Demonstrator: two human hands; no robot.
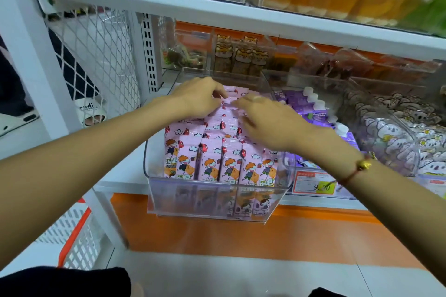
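Dark fabric fills the bottom edge, and both bare forearms reach from it up into a clear plastic bin on the white shelf. The bin is packed with upright pink snack packets printed with a cartoon child. The left hand lies over the rear rows, its fingers curled onto the packet tops. The right hand rests just beside it, its fingertips on the same packets; blur hides whether it pinches one. A red string bracelet circles the right wrist. To the right stand purple cartons, a price tag and a bin of koala-print packets
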